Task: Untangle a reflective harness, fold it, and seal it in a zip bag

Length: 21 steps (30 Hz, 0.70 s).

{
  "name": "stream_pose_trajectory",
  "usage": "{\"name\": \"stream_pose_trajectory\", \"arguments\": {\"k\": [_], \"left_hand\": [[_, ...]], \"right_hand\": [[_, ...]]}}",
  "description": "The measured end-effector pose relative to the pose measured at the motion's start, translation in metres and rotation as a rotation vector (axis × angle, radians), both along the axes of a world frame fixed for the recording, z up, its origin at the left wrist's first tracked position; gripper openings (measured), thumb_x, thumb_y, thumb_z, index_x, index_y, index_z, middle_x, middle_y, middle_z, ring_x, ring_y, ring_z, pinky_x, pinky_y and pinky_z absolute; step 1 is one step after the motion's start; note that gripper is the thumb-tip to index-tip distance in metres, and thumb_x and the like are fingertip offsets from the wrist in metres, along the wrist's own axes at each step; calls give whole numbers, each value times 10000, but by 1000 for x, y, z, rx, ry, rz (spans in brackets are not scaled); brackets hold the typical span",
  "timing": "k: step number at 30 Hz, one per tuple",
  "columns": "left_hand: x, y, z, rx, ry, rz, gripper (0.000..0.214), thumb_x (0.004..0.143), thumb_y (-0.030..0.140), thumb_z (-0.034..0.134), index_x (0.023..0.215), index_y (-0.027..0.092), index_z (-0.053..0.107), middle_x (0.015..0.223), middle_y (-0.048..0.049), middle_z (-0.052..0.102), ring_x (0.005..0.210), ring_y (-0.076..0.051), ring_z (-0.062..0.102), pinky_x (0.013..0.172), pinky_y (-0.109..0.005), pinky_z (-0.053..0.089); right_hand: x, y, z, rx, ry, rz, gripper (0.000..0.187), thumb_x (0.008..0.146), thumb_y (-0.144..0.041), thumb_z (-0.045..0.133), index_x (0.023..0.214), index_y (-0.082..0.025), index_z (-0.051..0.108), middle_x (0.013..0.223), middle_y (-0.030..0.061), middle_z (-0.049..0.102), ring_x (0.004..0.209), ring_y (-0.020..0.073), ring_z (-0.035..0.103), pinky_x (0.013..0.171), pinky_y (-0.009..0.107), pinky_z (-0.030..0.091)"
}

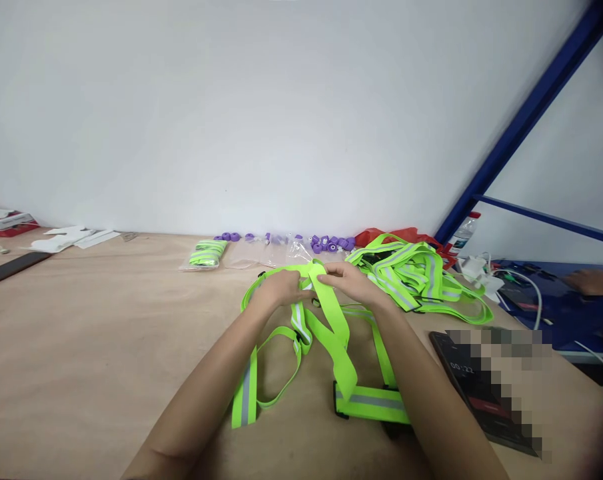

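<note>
A neon-green reflective strap vest [331, 333] lies spread on the tan table [106, 333] in front of me. My left hand [281, 288] and my right hand [350, 279] both pinch its upper strap near the top, fingers closed on the webbing, close together. Loops of strap with grey reflective bands trail down towards me between my forearms.
A pile of more green reflective vests [414, 273] lies right of my hands, with a red bag [401, 235] behind. A bagged folded vest [207, 255], clear bags and purple parts [331, 244] sit by the wall. A phone [474, 387] lies right. Another person's hand [594, 281] rests far right.
</note>
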<state>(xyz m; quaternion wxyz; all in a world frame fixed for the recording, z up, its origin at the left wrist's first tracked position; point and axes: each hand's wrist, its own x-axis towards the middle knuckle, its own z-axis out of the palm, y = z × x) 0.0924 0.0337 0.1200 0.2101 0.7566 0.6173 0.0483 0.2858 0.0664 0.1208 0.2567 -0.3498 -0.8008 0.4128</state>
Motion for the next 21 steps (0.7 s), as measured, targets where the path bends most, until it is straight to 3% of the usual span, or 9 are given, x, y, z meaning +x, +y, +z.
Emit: {"name": "stream_pose_trajectory", "arguments": {"k": [5,10,14,21], "left_hand": [[-3,-1,8,27,-116,-80,211,801,211,526,966,184,656,1055,-110,722,946,-274,667,765,-315,471],[-20,0,16,-29,-239,-103,321,806,229,482,1112,178,563,1043,-87,709,892,-232,652,739,-301,487],[-33,3,17,-29,-323,-136,250,779,238,491,1004,183,585,954,-53,691,846,-203,633,724,-282,474],[-40,9,11,-1,-427,-225,223,727,211,505,819,162,702,848,-23,699,810,-194,615,729,-272,457]], "right_hand": [[5,1,5,-2,107,-28,296,806,-477,617,749,-188,646,757,4,623,769,202,585,735,317,448],[16,4,7,-80,281,-105,281,780,-461,686,711,-193,635,734,-3,611,735,177,571,732,304,449],[21,4,9,-243,430,-129,319,711,-455,775,665,-193,600,677,-16,588,680,156,574,703,295,462],[22,-1,14,-447,563,-34,289,669,-388,841,753,-185,654,789,19,692,770,192,682,840,375,543]]}}
